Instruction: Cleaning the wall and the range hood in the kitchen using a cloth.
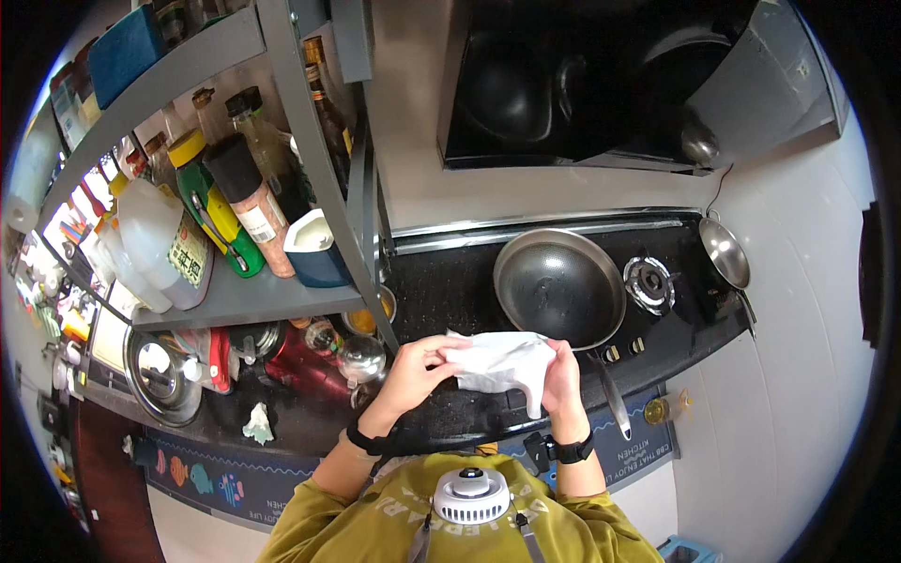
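Observation:
A crumpled white sheet, apparently a paper towel [501, 360], is stretched between both my hands over the counter's front. Its left edge is pinched between the thumb and fingers of my left hand [424, 369]. My right hand [561, 376] grips the other side, and a loose flap hangs down beside it. Just beyond the sheet sits a wok [559, 285] with a dark textured interior, resting on the black stove. Its metal handle [616, 405] points back toward me, right of my right hand.
A grey shelf [281, 304] at left bears bottles, jugs and a pink-filled grinder jar [257, 218]. Beneath it stand a glass pot [362, 359] and a metal lid [158, 376]. A crumpled tissue [258, 424] lies nearby. A bare burner [649, 283] and hanging ladle [725, 250] are right; the range hood [563, 151] overhangs.

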Motion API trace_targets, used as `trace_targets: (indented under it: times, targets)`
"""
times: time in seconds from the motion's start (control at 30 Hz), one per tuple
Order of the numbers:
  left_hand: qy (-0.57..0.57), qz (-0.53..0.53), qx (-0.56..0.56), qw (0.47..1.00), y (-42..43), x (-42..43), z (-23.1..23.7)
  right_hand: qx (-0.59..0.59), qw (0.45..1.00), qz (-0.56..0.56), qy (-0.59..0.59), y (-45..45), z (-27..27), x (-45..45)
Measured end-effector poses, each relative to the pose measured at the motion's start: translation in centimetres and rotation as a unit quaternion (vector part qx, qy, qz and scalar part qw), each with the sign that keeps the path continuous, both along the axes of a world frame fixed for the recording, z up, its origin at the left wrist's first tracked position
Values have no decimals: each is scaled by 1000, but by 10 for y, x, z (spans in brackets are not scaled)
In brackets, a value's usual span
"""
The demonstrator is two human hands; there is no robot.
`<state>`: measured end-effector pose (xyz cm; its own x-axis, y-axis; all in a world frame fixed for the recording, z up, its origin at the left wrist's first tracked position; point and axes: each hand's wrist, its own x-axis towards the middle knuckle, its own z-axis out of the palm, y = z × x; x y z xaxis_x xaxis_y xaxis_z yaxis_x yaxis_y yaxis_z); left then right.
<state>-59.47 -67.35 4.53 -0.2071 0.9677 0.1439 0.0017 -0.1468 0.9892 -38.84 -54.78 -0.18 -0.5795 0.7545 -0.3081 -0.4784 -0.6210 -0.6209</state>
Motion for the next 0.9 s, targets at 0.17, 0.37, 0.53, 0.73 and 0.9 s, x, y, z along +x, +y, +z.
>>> trace_targets:
  times: [0.17, 0.37, 0.53, 0.73, 0.9]
  targets:
    - [300, 126, 28, 945, -9, -2, 21, -22, 998, -29, -60, -3, 1, 6]
    - [393, 237, 191, 868, 1, -7, 12, 298, 948, 10, -108, -26, 24, -4]
    - [183, 138, 14, 973, -1, -10, 10, 341, 894, 176, -230, -15, 22, 0]
    - [-204, -12, -73, 976, 6, -12, -23, 399, 883, 1, -247, -6, 18, -16]
    - [-4, 171, 7, 985, 21, -2, -55, 560, 709, -132, -408, -5, 25, -34]
